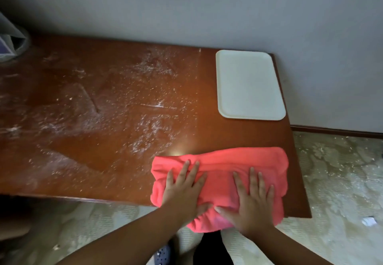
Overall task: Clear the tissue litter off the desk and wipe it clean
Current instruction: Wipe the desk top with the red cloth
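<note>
A coral-pink cloth lies bunched on the near right part of the brown wooden desk, with its near edge hanging over the desk's front. My left hand presses flat on the cloth's left half, fingers straight. On the right half rests my right hand, also flat with fingers spread. White tissue dust and crumbs are smeared across the middle and left of the desk. The strip of desk around the cloth shows bare wood.
A white rectangular tray lies at the desk's far right corner, close to the grey wall. Grey objects stand at the far left corner. White scraps litter the patterned floor to the right of the desk.
</note>
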A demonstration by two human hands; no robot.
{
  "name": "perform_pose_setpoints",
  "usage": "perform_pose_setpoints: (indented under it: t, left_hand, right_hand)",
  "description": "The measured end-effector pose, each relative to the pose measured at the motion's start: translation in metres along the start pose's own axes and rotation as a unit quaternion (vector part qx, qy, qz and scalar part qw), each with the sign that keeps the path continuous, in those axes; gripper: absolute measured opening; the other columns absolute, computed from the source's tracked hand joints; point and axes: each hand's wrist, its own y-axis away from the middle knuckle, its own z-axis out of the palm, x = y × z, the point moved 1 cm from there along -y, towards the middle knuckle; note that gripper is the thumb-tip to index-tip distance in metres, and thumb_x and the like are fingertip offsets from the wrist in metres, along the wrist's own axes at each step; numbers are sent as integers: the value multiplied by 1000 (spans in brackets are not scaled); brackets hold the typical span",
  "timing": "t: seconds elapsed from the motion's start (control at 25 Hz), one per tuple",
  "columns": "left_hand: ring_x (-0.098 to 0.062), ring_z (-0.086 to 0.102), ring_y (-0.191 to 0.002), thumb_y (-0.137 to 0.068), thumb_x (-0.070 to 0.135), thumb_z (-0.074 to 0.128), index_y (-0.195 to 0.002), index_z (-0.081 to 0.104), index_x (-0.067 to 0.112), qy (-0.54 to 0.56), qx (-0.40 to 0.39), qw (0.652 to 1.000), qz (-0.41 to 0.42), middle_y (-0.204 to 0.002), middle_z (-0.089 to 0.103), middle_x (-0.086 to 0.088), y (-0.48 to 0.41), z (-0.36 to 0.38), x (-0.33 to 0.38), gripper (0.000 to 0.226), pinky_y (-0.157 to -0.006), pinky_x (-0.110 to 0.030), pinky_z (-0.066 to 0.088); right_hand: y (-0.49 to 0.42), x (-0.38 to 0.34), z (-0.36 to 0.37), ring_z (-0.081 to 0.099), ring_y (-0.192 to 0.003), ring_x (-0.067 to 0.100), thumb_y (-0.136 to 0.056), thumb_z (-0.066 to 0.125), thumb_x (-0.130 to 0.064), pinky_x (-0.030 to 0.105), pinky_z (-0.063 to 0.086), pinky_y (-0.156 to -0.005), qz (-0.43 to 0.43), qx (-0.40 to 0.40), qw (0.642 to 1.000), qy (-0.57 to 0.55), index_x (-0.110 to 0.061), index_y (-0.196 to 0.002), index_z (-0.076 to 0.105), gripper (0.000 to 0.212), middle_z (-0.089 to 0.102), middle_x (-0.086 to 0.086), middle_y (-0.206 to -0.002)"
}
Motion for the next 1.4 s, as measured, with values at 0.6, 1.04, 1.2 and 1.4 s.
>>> perform_pose_setpoints:
  t: [0.6, 1.04, 1.2, 1.4]
  left_hand:
    - [-34, -26, -140, -87, 69, 11, -146, -16, 33, 111, 12, 956, -271, -154, -25, -3, 76, 13, -117, 75, -108, -62, -9]
    - [-32, -15, -143, -96, 48, 8, -149, -8, 25, 45, 42, 981, -183, -157, -17, 0, 6, -19, -157, 60, -111, -59, -2]
    - [-29, -11, -144, -97, 45, 10, -150, -1, 26, 42, 62, 981, -179, -158, -11, 2, -39, -38, -172, 57, -112, -58, -2]
    - [-30, -6, -145, -97, 44, 12, -150, 6, 27, 36, 93, 979, -179, -159, -4, 2, -97, -68, -192, 55, -112, -58, -1]
  right_hand:
    - [2, -178, 33, 15, -141, 35, -42, 27, -99, 64, 11, -105, 2, 25, 999, 23, -42, -141, 28, 114, 17, 11, -157]
    - [-86, -176, 9, 6, -145, 27, -50, 26, -91, 57, 2, -111, -3, 43, 999, 0, -44, -143, 25, 104, 6, 3, -159]
    - [-137, -177, -8, -3, -145, 26, -50, 18, -90, 55, -3, -113, -3, 40, 999, -1, -43, -145, 20, 106, -3, 1, -159]
    - [-195, -178, -27, -6, -145, 26, -56, 21, -91, 55, -3, -113, 5, 19, 1000, -8, -44, -146, 12, 102, -8, 0, -159]
